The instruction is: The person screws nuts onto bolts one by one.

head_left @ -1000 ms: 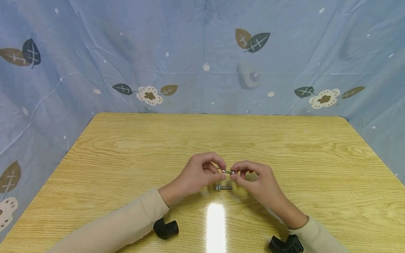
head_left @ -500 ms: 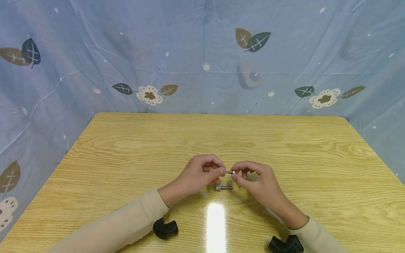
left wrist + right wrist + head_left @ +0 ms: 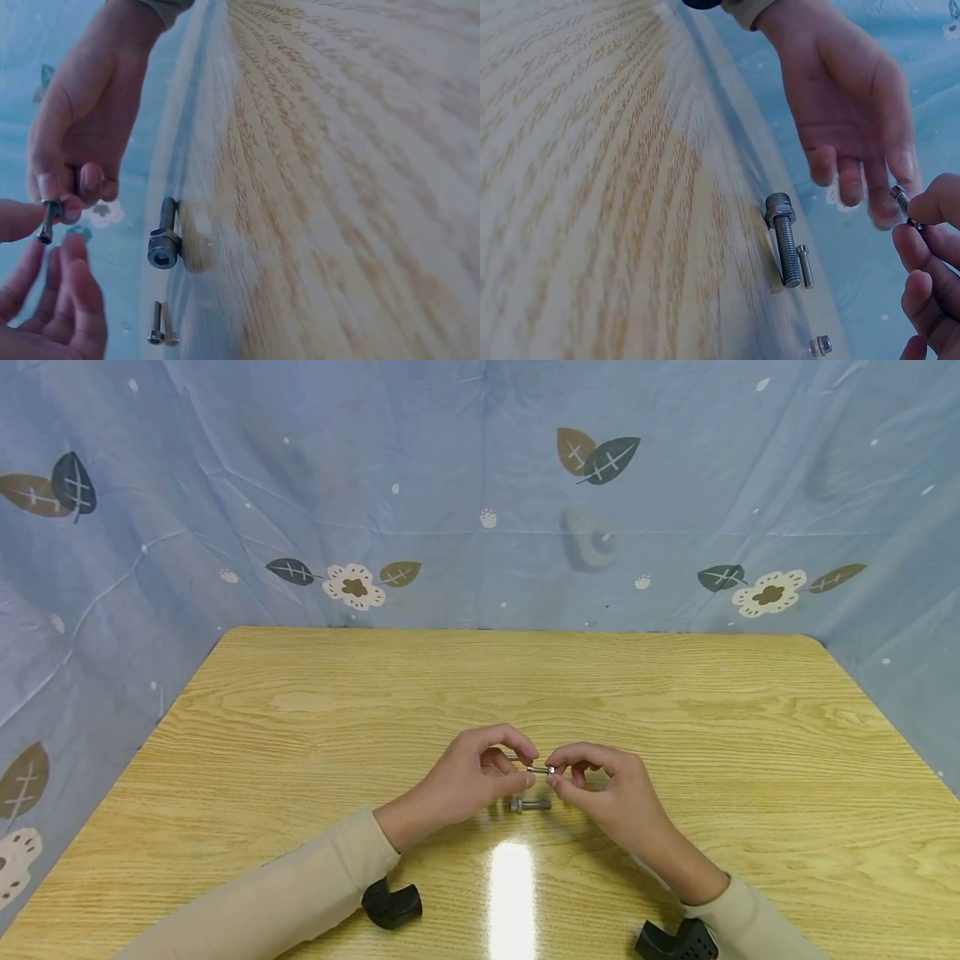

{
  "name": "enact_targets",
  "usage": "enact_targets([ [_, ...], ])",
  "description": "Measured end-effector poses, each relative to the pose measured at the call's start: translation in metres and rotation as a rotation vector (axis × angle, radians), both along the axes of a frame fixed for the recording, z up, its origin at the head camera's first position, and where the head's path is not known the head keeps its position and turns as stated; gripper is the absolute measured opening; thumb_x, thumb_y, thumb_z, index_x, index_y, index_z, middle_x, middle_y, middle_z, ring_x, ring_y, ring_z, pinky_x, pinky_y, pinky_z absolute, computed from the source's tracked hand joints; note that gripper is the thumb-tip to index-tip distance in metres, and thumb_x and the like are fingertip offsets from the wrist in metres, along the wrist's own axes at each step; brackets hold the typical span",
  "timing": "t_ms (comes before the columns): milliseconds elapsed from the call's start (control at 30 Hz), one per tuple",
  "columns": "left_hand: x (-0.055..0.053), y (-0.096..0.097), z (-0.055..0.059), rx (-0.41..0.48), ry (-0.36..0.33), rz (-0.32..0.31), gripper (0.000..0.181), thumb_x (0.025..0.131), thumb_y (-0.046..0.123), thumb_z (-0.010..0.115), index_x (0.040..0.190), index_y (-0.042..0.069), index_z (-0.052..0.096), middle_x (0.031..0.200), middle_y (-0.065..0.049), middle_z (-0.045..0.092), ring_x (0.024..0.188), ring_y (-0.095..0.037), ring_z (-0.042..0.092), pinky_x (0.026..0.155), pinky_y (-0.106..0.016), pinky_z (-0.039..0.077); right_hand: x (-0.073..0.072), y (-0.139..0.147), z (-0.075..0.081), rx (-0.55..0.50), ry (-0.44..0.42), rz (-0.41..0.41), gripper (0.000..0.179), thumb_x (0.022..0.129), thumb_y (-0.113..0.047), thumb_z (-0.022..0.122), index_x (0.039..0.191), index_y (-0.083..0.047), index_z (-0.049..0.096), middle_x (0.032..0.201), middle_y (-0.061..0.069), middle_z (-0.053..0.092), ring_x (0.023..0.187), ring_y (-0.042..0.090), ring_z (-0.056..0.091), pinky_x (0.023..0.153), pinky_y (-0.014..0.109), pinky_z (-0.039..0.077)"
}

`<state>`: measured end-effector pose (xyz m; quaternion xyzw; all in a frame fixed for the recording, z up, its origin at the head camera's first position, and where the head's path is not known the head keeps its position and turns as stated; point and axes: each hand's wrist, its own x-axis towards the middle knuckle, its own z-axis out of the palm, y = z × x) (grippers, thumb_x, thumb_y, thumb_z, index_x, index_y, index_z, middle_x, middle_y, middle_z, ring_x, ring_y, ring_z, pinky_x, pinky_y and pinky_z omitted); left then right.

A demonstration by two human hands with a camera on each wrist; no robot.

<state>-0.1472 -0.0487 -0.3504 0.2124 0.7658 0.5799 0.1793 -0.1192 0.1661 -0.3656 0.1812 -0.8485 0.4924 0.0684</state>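
Note:
A small socket-head bolt (image 3: 540, 769) with a nut on it is held above the table. My right hand (image 3: 611, 781) pinches it at the nut end, seen also in the right wrist view (image 3: 930, 251). Around the bolt's head, the thumb and index finger of my left hand (image 3: 471, 772) stand slightly apart, with a small gap to the bolt. A larger bolt (image 3: 531, 806) carrying a nut lies on the table just in front of the hands. Past it in the left wrist view lies another small bolt (image 3: 155, 324), partly hidden by left fingers in the head view.
A small loose nut (image 3: 823, 345) lies on the wooden table (image 3: 300, 702) in the right wrist view. Black curved devices sit at the left wrist (image 3: 392, 904) and right wrist (image 3: 677, 940). A blue patterned cloth (image 3: 450, 485) hangs behind the table.
My left thumb and index finger pinched the bolt half a second ago; now they have spread off it, much as one second ago. The right hand has stayed in place.

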Motion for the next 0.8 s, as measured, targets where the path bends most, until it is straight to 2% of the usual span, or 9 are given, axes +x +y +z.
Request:
enact_targets([
  [133, 0.0003, 0.001, -0.0009, -0.003, -0.089, 0.015, 0.019, 0.096, 0.023, 0.061, 0.109, 0.009, 0.065, 0.1, -0.013, 0.067, 0.076, -0.024, 0.066, 0.069, -0.036, 0.055, 0.0002, -0.0004, 0.0004, -0.003, 0.007, -0.004, 0.016, 0.085, -0.009, 0.074, 0.094, -0.021, 0.071, 0.08, -0.01, 0.066, 0.064, 0.008, 0.05, 0.065, 0.031, 0.045],
  [233, 0.0005, 0.0022, -0.0012, 0.016, -0.111, 0.03, 0.019, 0.098, 0.021, 0.058, 0.106, 0.005, 0.065, 0.094, -0.02, 0.068, 0.073, -0.031, 0.065, 0.066, -0.037, 0.055, 0.0002, -0.0007, 0.0009, -0.004, 0.023, -0.003, 0.014, 0.085, -0.009, 0.074, 0.095, -0.019, 0.072, 0.081, -0.008, 0.067, 0.064, 0.008, 0.05, 0.065, 0.031, 0.045],
  [333, 0.0007, 0.0025, -0.0005, 0.022, -0.091, 0.037, 0.017, 0.098, 0.018, 0.058, 0.105, 0.004, 0.065, 0.093, -0.021, 0.068, 0.072, -0.034, 0.064, 0.063, -0.037, 0.054, 0.0003, -0.0009, 0.0011, -0.001, 0.04, -0.001, 0.013, 0.085, -0.009, 0.073, 0.094, -0.018, 0.072, 0.081, -0.007, 0.067, 0.064, 0.008, 0.05, 0.064, 0.03, 0.045],
  [567, 0.0003, 0.0031, 0.0004, 0.022, -0.071, 0.049, 0.01, 0.096, 0.016, 0.062, 0.102, 0.01, 0.067, 0.093, -0.019, 0.069, 0.072, -0.025, 0.067, 0.064, -0.037, 0.054, 0.0004, -0.0009, 0.0013, 0.004, 0.035, -0.014, 0.015, 0.085, -0.009, 0.074, 0.093, -0.021, 0.071, 0.082, -0.007, 0.067, 0.064, 0.007, 0.05, 0.065, 0.03, 0.044],
  [800, 0.0011, 0.0017, -0.0005, 0.011, -0.005, 0.032, 0.008, 0.09, 0.011, 0.065, 0.097, 0.015, 0.067, 0.094, -0.014, 0.067, 0.079, -0.028, 0.068, 0.065, -0.032, 0.052, 0.0001, 0.0, 0.0006, 0.003, 0.064, -0.005, 0.015, 0.085, -0.008, 0.073, 0.094, -0.02, 0.072, 0.082, -0.006, 0.067, 0.064, 0.007, 0.05, 0.066, 0.029, 0.045],
])
